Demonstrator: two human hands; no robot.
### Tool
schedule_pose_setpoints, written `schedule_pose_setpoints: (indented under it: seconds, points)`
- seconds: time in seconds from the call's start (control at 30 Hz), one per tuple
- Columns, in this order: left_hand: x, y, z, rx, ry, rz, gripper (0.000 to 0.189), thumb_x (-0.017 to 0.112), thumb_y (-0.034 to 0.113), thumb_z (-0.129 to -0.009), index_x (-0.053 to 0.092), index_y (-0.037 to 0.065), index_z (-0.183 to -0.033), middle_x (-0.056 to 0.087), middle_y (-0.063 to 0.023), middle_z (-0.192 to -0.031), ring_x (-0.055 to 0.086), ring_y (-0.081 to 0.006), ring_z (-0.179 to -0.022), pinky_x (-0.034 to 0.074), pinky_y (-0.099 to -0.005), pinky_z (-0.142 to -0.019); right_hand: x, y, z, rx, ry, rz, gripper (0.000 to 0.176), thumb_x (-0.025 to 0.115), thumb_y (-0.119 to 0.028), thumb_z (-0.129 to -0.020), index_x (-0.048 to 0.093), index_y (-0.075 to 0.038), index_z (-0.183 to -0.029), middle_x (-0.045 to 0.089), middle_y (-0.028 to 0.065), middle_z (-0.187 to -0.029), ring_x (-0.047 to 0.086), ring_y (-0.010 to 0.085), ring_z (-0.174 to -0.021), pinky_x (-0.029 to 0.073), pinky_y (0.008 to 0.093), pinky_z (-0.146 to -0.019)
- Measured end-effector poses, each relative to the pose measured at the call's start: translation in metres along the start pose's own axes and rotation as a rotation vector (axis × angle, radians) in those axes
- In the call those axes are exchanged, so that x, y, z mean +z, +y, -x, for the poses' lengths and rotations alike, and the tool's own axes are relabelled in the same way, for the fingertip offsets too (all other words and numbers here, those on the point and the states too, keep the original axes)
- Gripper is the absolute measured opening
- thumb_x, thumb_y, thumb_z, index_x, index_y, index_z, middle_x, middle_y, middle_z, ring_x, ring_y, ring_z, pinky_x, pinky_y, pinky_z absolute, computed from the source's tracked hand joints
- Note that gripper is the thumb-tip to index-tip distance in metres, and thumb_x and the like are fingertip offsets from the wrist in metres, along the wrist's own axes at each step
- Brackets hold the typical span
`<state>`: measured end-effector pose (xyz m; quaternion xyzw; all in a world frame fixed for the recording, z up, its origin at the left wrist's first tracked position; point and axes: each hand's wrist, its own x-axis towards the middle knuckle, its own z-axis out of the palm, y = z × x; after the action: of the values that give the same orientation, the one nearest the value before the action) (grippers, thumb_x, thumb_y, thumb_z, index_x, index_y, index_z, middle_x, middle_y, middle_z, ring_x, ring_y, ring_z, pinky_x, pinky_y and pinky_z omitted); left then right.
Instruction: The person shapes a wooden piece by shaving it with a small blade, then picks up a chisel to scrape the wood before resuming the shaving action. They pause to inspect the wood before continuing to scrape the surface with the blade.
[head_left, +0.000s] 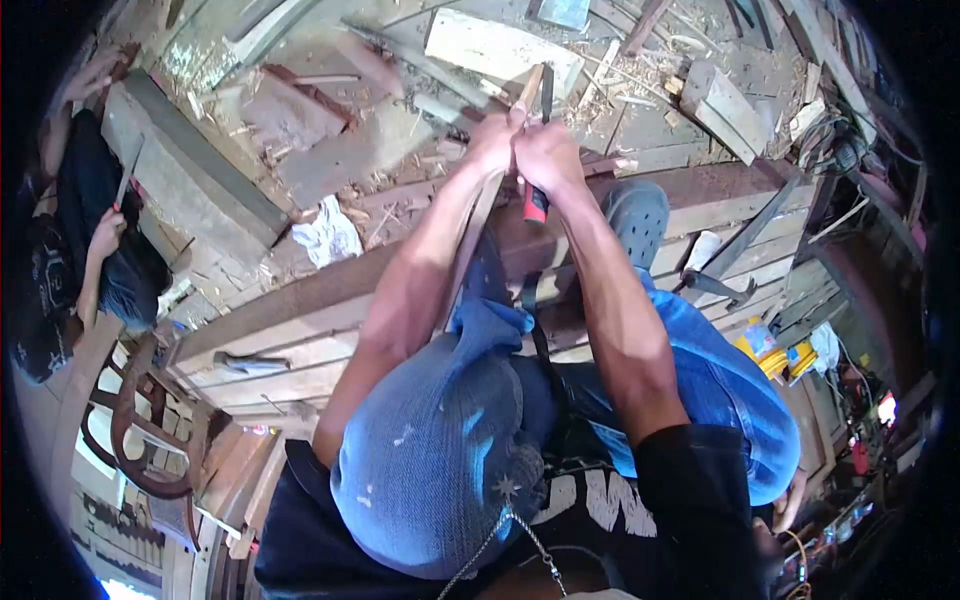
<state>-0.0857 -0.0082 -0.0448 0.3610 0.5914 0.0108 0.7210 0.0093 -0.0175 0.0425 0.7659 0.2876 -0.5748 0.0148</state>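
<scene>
My left hand (492, 143) is closed round a long narrow wooden strip (530, 88), which slants down between my forearms toward my lap. Right beside it, my right hand (548, 160) grips a tool with a red and black handle (536, 205). The tool's dark blade (547, 90) points away from me, close alongside the strip's far end. The two hands touch or nearly touch. Under the far end lies a pale wooden board (500, 48).
Wood blocks (725, 110) and shavings litter the floor. A hammer (720, 287) lies at the right, another tool (250, 362) at the left on slats. A white cloth (328, 234) is near a thick beam (190, 160). At far left, another person's hand (107, 232) holds a blade.
</scene>
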Motion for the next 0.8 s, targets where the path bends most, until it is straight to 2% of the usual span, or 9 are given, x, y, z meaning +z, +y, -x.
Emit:
schedule_pose_setpoints:
  seconds: [0.07,0.1,0.2,0.23,0.27,0.33,0.37,0.6,0.8]
  points:
    - [-0.002,0.001,-0.001,0.11,0.134,-0.213,0.067,0.03,0.052,-0.094,0.065,-0.002,-0.077,0.063,-0.0212,-0.071,0.064,-0.0325,-0.076,0.047,-0.0414,-0.073,0.009,0.01,-0.015,-0.174,0.33,0.184,0.051,0.041,-0.035,-0.092,0.057,0.013,-0.087,0.063,0.0241,-0.067,0.066,0.0312,-0.058,0.054,0.0399,-0.058]
    - [-0.001,0.003,-0.002,0.069,0.136,-0.103,0.066,0.03,0.051,-0.094,0.064,-0.003,-0.076,0.063,-0.0197,-0.069,0.064,-0.0326,-0.074,0.047,-0.0419,-0.072,0.006,0.01,-0.014,-0.061,0.223,0.087,0.046,0.041,-0.032,-0.093,0.054,0.012,-0.089,0.062,0.025,-0.066,0.065,0.0319,-0.055,0.053,0.0412,-0.057]
    - [-0.002,0.006,0.004,0.044,0.131,-0.084,0.066,0.031,0.05,-0.094,0.062,-0.004,-0.071,0.062,-0.0194,-0.068,0.064,-0.03,-0.067,0.047,-0.0412,-0.066,0.01,0.019,0.006,-0.165,0.309,0.077,0.042,0.041,-0.029,-0.093,0.052,0.011,-0.089,0.061,0.0251,-0.064,0.065,0.0322,-0.054,0.053,0.0419,-0.055]
    - [-0.003,0.004,0.002,-0.023,0.02,0.08,0.062,0.032,0.048,-0.095,0.059,-0.001,-0.068,0.057,-0.0122,-0.06,0.056,-0.0231,-0.052,0.044,-0.0383,-0.052,0.011,0.021,0.012,-0.166,0.306,0.077,0.042,0.041,-0.029,-0.093,0.052,0.011,-0.089,0.061,0.0251,-0.064,0.065,0.0322,-0.054,0.053,0.0419,-0.055]
    - [-0.004,0.005,0.004,-0.022,0.017,0.078,0.062,0.032,0.048,-0.095,0.059,-0.001,-0.068,0.057,-0.0122,-0.06,0.056,-0.0231,-0.052,0.044,-0.0383,-0.052,0.011,0.023,0.017,-0.136,0.257,0.045,0.041,0.04,-0.028,-0.094,0.051,0.011,-0.089,0.061,0.024,-0.063,0.064,0.0314,-0.053,0.053,0.0414,-0.053]
    - [-0.007,0.02,0.018,-0.092,-0.076,0.318,0.048,0.034,0.048,-0.096,0.049,0.006,-0.077,0.04,0.0017,-0.052,0.036,-0.0113,-0.041,0.029,-0.029,-0.041,0.005,0.022,0.028,-0.075,0.167,-0.013,0.04,0.038,-0.028,-0.095,0.051,0.009,-0.088,0.06,0.0218,-0.061,0.064,0.0299,-0.05,0.052,0.0405,-0.047]
    - [-0.008,0.027,0.024,-0.123,-0.088,0.364,0.047,0.033,0.048,-0.096,0.048,0.007,-0.077,0.036,0.0034,-0.051,0.033,-0.0111,-0.04,0.027,-0.0284,-0.04,0.002,0.017,0.031,-0.03,0.133,-0.026,0.04,0.038,-0.028,-0.095,0.051,0.009,-0.089,0.06,0.0217,-0.062,0.064,0.0292,-0.05,0.052,0.0403,-0.047]
    - [-0.007,0.014,0.015,-0.089,-0.059,0.348,0.053,0.035,0.048,-0.096,0.052,0.003,-0.075,0.046,-0.0011,-0.056,0.042,-0.0128,-0.043,0.035,-0.0311,-0.042,0.0,0.006,0.04,-0.029,0.122,-0.058,0.039,0.039,-0.028,-0.095,0.051,0.009,-0.092,0.06,0.0225,-0.066,0.063,0.0289,-0.05,0.052,0.0401,-0.048]
    - [-0.007,0.008,0.009,-0.078,-0.075,0.337,0.054,0.035,0.048,-0.096,0.055,0.002,-0.076,0.052,-0.0026,-0.058,0.045,-0.0133,-0.044,0.036,-0.0295,-0.041,-0.003,0.002,0.03,-0.055,0.107,0.026,0.041,0.038,-0.027,-0.094,0.05,0.013,-0.093,0.062,0.0251,-0.067,0.064,0.0311,-0.052,0.053,0.0406,-0.051]
